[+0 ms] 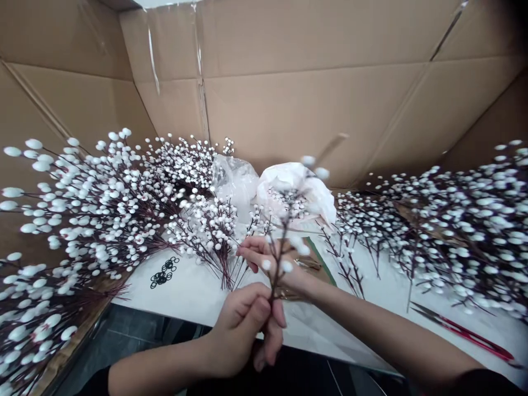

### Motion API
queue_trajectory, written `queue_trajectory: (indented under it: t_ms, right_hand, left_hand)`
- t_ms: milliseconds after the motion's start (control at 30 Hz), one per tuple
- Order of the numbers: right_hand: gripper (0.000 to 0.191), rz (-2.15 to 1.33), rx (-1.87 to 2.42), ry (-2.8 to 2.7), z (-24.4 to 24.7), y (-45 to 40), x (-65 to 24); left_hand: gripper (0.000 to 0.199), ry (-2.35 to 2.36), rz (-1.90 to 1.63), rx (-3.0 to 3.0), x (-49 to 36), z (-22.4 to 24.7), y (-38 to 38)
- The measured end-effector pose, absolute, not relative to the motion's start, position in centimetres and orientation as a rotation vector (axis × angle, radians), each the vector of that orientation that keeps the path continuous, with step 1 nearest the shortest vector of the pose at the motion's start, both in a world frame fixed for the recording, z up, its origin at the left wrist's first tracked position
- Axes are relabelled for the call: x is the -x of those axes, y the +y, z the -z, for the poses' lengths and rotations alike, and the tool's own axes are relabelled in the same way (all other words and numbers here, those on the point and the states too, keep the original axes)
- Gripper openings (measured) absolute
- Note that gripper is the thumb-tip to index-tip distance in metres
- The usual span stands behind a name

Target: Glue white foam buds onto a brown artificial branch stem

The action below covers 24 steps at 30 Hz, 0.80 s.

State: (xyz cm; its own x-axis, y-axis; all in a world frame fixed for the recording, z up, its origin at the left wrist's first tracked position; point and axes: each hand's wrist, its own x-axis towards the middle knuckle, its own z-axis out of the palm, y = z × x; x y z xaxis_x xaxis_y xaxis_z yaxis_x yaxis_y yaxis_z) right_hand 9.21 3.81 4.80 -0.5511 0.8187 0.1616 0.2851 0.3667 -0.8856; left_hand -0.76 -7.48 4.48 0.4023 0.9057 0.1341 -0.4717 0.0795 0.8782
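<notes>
My left hand [249, 322] is closed round the lower stem of a dark twig with white berries [282, 250], which stands upright and is blurred near its top. Behind that twig, my right hand [264, 257] reaches left across the table, its fingertips at the edge of a bunch of white-berry stems [220, 234]. Whether those fingers pinch a thin stem is hard to make out. A brown board with a green edge [319, 258] lies partly under my right forearm.
Large piles of berry stems stand at left [99, 203] and right [466, 220]. Small black rings [164, 273] lie on the white table [185, 294]. Red-handled scissors [466, 333] lie at right. Plastic bags [235, 181] sit against the cardboard wall [309, 110].
</notes>
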Motion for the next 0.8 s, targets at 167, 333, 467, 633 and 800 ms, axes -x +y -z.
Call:
queue_trajectory:
  t_ms: [167,333,467,633,800]
  right_hand:
    - [0.017,-1.068,1.065,-2.006,-4.2,-0.5,-10.8]
    - [0.023,-0.633,1.362,-2.094,-2.1,-3.2,-10.0]
    - [0.026,-0.407,1.503,-2.211,-0.7,-3.7,-7.9]
    - [0.025,-0.388,1.501,-2.327,-0.2,-3.5,-6.3]
    - [0.030,-0.349,1.537,-2.297,0.0,-3.2,-6.1]
  left_hand:
    - [0.029,0.246,-1.363,-0.747,1.7,-5.8,-7.1]
    - [0.030,0.346,-1.396,-0.580,3.2,-7.8,-6.8]
    - [0.029,0.620,-1.560,-0.562,3.4,-9.1,-6.8]
    - [0.026,0.708,-1.672,-0.505,3.4,-9.7,-6.9]
    - [0.028,0.537,-1.665,-0.555,4.8,-9.2,-7.2]
